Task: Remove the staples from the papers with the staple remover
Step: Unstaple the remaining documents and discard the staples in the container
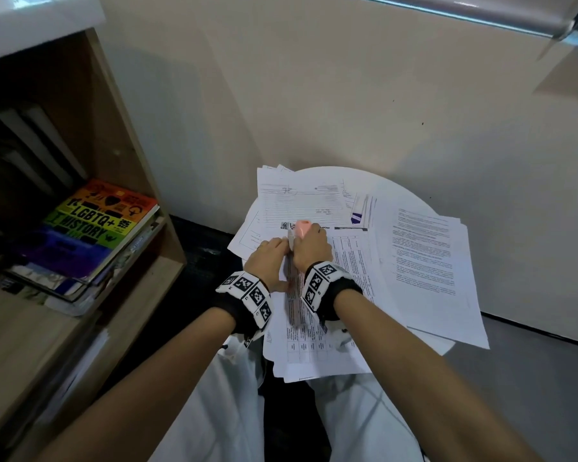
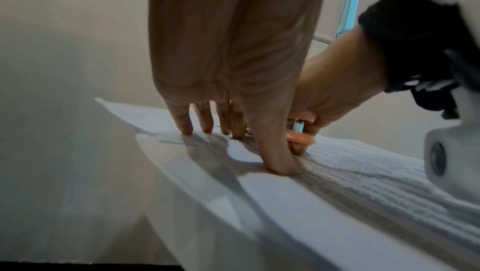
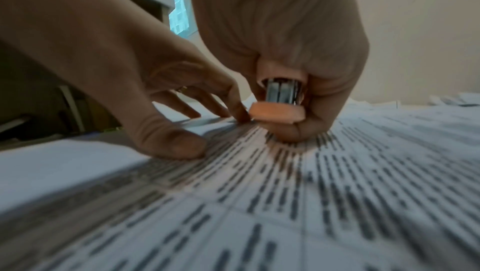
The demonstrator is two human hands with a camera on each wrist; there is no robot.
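A pink staple remover (image 1: 301, 228) (image 2: 300, 134) (image 3: 279, 107) with metal jaws is gripped in my right hand (image 1: 311, 248) (image 3: 298, 74), squeezed and pressed onto the top left corner of a printed table sheet (image 1: 321, 295) (image 3: 259, 193). My left hand (image 1: 269, 256) (image 2: 233, 111) lies just left of it, fingertips (image 2: 187, 129) and thumb spread straight and pressing the paper flat. The staple itself is hidden under the tool.
A small round white table (image 1: 391, 191) carries several loose paper stacks (image 1: 427, 261) overhanging its edges. A wooden bookshelf (image 1: 137, 161) with a rainbow-covered book (image 1: 94, 225) stands at the left. A wall rises just behind the table.
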